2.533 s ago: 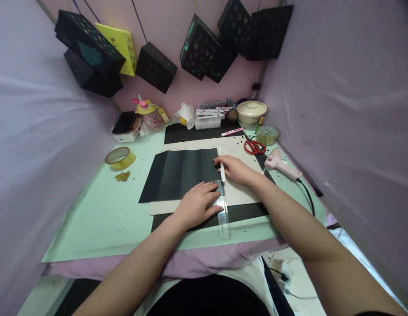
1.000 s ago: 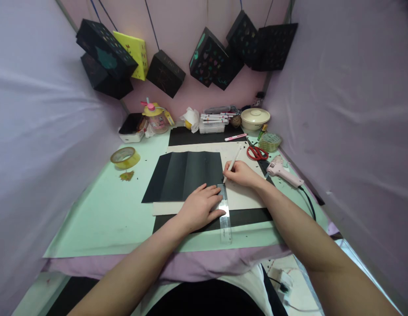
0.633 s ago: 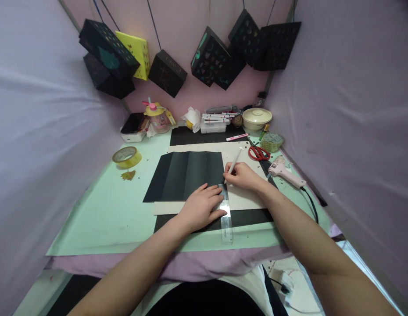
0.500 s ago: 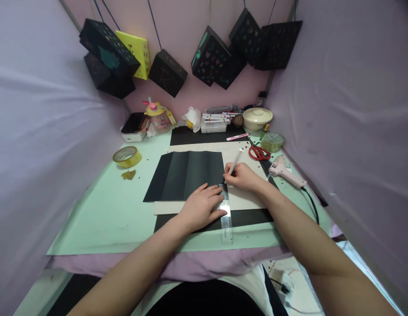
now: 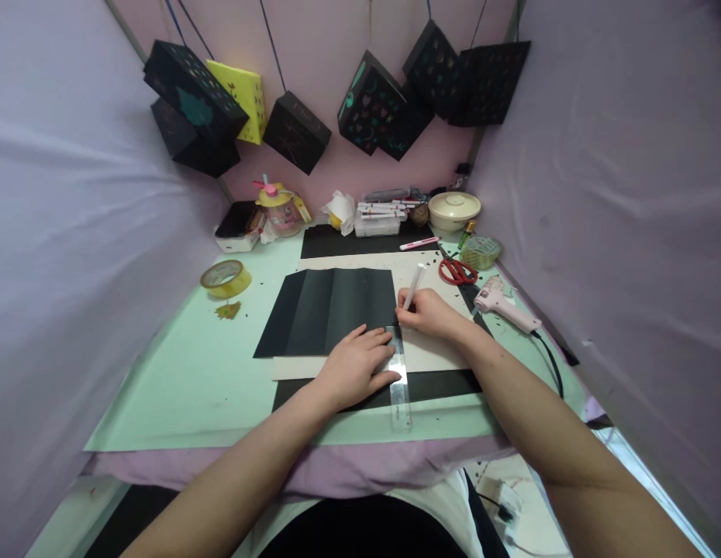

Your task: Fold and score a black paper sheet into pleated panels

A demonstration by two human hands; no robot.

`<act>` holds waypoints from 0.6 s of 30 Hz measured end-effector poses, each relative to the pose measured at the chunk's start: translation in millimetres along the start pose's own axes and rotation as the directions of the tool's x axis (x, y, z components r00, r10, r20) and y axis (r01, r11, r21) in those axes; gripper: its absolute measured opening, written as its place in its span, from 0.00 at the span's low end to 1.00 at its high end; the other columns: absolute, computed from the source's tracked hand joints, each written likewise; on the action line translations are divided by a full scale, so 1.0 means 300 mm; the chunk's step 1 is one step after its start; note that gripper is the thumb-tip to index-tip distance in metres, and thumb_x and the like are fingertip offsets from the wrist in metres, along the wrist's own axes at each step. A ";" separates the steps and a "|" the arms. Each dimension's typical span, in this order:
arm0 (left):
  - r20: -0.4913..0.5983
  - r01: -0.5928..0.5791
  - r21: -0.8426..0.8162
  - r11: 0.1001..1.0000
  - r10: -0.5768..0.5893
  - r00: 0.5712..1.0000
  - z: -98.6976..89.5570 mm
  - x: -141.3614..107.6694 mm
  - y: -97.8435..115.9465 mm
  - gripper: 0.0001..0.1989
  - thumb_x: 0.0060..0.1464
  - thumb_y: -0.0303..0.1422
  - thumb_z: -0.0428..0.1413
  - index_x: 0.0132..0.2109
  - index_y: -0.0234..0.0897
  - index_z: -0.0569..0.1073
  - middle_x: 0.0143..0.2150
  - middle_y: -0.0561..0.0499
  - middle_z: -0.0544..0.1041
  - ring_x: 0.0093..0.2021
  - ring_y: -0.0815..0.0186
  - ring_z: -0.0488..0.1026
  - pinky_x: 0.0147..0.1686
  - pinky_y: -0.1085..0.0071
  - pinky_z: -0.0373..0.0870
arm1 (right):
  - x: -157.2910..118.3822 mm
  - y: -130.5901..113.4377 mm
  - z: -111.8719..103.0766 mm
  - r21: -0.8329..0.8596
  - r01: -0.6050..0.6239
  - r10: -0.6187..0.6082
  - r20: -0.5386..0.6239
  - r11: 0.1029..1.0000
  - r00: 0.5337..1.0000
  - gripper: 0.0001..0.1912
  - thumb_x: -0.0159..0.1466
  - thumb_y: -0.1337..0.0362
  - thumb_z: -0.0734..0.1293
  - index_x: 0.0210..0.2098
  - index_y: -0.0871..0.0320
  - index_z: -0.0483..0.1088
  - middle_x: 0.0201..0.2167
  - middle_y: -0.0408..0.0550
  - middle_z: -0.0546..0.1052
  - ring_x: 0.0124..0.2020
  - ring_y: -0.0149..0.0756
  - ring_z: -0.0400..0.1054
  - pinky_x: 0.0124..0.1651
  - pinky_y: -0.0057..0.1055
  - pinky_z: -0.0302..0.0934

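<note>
A sheet of black card point(image 5: 331, 310) with upright creases lies on a white board on the table. My left hand point(image 5: 360, 363) rests flat with fingers spread over the card's lower right corner and a clear ruler point(image 5: 400, 395), pressing on both. The ruler points toward me, and its far end is by the card's right edge. In my right hand point(image 5: 426, 310) a slim white pen point(image 5: 415, 280) is pinched, leaning to the right. Its tip is hidden behind my fingers, close to the card's right edge beyond the ruler.
Red scissors point(image 5: 458, 271), a pink glue gun point(image 5: 505, 304) with a cord and a green tape roll point(image 5: 480, 252) lie on the right. Yellow tape point(image 5: 225, 279) sits left. A marker box point(image 5: 377, 225) and a lidded bowl point(image 5: 453, 211) stand behind. Black boxes point(image 5: 296, 132) hang above.
The pen in my right hand has tilted slightly, its upper end shifting left. My left hand and the ruler stay in place. The view has shifted a little.
</note>
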State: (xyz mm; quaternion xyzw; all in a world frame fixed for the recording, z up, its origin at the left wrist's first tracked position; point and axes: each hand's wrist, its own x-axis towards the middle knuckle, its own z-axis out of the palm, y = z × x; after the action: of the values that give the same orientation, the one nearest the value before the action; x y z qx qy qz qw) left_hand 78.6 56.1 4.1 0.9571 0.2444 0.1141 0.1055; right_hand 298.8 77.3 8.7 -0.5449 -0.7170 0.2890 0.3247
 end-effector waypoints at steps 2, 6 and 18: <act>0.001 0.001 0.002 1.000 -0.001 1.000 -0.001 0.000 0.000 0.19 0.60 0.46 0.52 0.52 0.40 0.72 0.60 0.43 0.70 0.62 0.56 0.64 0.63 0.52 0.56 | 0.000 -0.001 0.002 -0.010 0.003 -0.003 0.002 1.000 1.000 0.06 0.56 0.63 0.62 0.23 0.56 0.62 0.18 0.38 0.67 0.21 0.28 0.56 0.27 0.26 0.49; 0.007 0.000 0.013 1.000 -0.001 1.000 -0.003 0.001 0.001 0.19 0.60 0.46 0.52 0.51 0.39 0.72 0.60 0.43 0.71 0.62 0.56 0.64 0.63 0.52 0.56 | -0.003 -0.009 -0.007 -0.001 0.013 -0.013 -0.073 1.000 0.997 0.07 0.56 0.64 0.62 0.23 0.56 0.62 0.17 0.37 0.66 0.21 0.28 0.57 0.26 0.26 0.50; 0.019 0.010 0.038 0.999 -0.011 1.000 -0.009 0.008 0.024 0.25 0.56 0.52 0.53 0.50 0.36 0.73 0.59 0.41 0.71 0.61 0.55 0.65 0.64 0.54 0.54 | 0.033 0.065 0.051 0.020 0.172 -0.170 -0.071 0.985 0.983 0.15 0.64 0.58 0.63 0.49 0.54 0.71 0.46 0.51 0.77 0.49 0.42 0.71 0.52 0.40 0.62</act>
State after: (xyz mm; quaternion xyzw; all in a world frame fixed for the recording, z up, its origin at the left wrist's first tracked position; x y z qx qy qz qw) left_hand 83.1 51.4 9.0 0.9587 0.2504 0.0997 0.0905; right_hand 296.5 90.7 -14.5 -0.4866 -0.7458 0.2503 0.3798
